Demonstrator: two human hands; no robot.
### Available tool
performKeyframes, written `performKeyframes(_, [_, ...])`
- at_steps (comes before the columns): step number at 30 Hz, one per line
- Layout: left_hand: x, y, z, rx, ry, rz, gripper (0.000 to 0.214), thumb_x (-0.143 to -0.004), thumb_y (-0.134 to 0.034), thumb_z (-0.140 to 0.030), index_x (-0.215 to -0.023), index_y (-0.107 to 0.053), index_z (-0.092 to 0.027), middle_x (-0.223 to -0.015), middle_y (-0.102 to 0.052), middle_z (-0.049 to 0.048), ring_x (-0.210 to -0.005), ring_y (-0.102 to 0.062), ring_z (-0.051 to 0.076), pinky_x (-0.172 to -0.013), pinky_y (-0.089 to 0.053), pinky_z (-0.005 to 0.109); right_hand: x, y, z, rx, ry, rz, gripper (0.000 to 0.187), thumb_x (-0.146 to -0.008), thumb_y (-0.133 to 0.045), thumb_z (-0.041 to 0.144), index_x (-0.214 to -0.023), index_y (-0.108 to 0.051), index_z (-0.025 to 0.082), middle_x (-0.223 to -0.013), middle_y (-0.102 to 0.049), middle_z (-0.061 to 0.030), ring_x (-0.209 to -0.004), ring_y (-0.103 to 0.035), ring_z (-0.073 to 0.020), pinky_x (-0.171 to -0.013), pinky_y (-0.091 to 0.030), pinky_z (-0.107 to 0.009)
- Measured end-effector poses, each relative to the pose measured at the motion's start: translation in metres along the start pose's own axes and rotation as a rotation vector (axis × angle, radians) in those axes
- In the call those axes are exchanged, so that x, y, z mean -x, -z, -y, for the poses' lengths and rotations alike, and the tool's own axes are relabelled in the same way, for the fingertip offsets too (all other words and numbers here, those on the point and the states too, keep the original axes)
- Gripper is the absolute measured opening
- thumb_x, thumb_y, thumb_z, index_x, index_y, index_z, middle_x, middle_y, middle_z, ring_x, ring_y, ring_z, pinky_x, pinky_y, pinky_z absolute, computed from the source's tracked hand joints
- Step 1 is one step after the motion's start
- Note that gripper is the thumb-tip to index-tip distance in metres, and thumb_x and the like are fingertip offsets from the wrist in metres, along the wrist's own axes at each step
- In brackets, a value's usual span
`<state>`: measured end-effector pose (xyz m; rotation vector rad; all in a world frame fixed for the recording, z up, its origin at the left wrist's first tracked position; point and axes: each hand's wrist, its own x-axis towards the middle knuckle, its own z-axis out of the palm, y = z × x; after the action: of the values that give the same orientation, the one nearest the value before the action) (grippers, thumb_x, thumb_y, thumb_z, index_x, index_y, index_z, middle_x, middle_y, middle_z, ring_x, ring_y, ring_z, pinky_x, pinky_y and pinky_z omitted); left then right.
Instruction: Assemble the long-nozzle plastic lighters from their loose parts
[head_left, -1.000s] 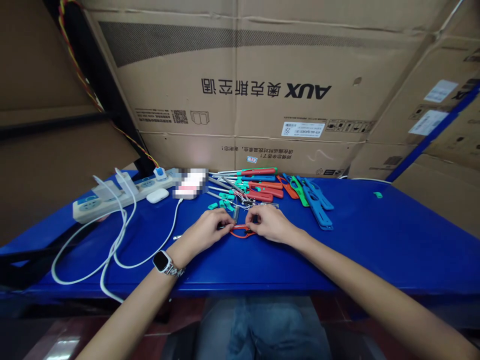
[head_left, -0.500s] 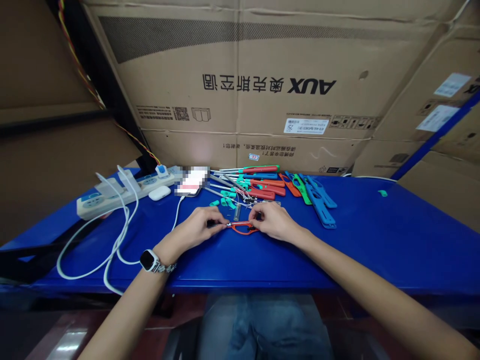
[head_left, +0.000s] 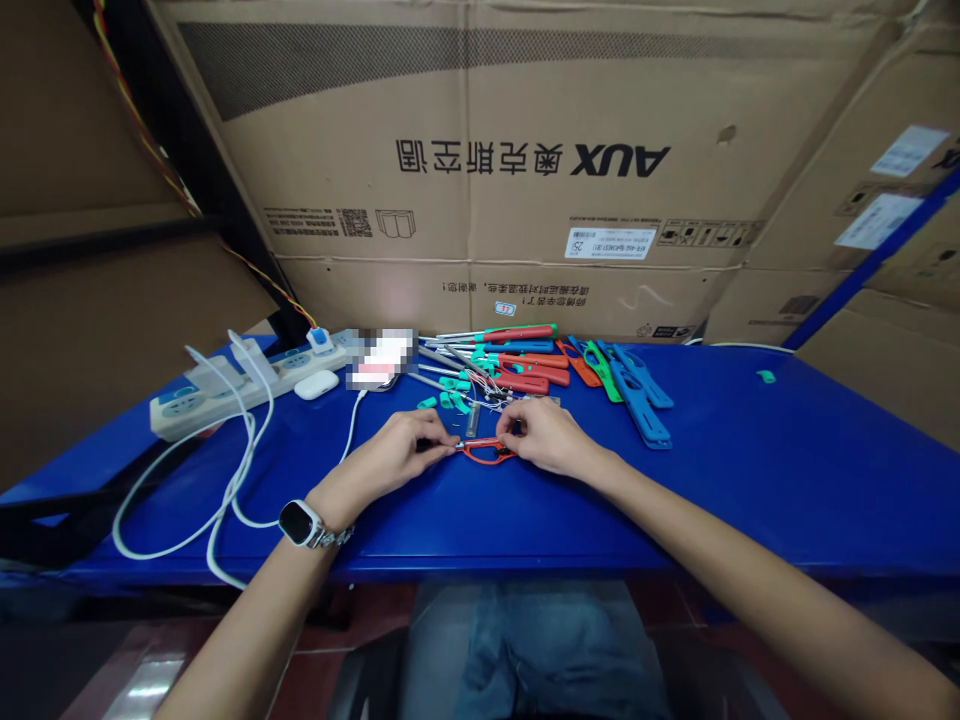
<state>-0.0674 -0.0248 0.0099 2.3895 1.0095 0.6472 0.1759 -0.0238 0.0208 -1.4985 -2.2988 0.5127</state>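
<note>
Pinching the orange snips point(head_left: 486, 452) from either end, left hand point(head_left: 397, 460) and right hand point(head_left: 544, 440) are holding them flat and steady — near the blue table's point(head_left: 750, 480) front edge.

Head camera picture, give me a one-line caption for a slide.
Left hand and right hand hold orange scissors on a blue table, with coloured tools and a power strip behind.

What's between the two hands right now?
Head view: an orange looped handle spans the gap, the left hand and right hand pinching its ends; a small metal piece lies just behind on the blue table.
</note>
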Motion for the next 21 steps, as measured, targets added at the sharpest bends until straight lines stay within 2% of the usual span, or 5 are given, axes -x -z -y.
performKeyframes(10, [0.0021,-0.0040,-0.0025,-0.200,-0.005,-0.010,0.017,-0.091,-0.056,-0.022,-0.091,-0.073,-0.018,-0.093,-0.066,0.0071,-0.088,-0.062,0.020,-0.083,-0.050,0.033,-0.0035,-0.0028,-0.0019,-0.063,-0.049,0.001,0.012,-0.071,-0.064,0.014,-0.072,-0.073,0.022,-0.072,-0.072,0.0022,-0.065,-0.061,-0.0124,-0.057,-0.036,-0.023])
performKeyframes(17, [0.0023,-0.0037,-0.0056,-0.237,-0.026,0.012,0.016,-0.091,-0.055,-0.020,-0.091,-0.072,-0.019,-0.095,-0.065,0.0062,-0.087,-0.062,0.019,-0.084,-0.050,0.034,-0.0043,-0.0041,-0.0040,-0.105,-0.059,-0.006,0.012,-0.071,-0.065,0.014,-0.071,-0.075,0.021,-0.069,-0.072,0.0018,-0.061,-0.060,-0.0123,-0.056,-0.037,-0.023])
performKeyframes(21, [0.0023,-0.0040,-0.0069,-0.233,0.007,0.001,0.014,-0.090,-0.058,-0.023,-0.092,-0.072,-0.019,-0.095,-0.065,0.0064,-0.088,-0.062,0.020,-0.085,-0.050,0.034,-0.0031,-0.0042,-0.0029,-0.100,-0.064,-0.021,0.011,-0.071,-0.065,0.015,-0.071,-0.075,0.021,-0.069,-0.071,0.0017,-0.061,-0.060,-0.0126,-0.056,-0.036,-0.023])
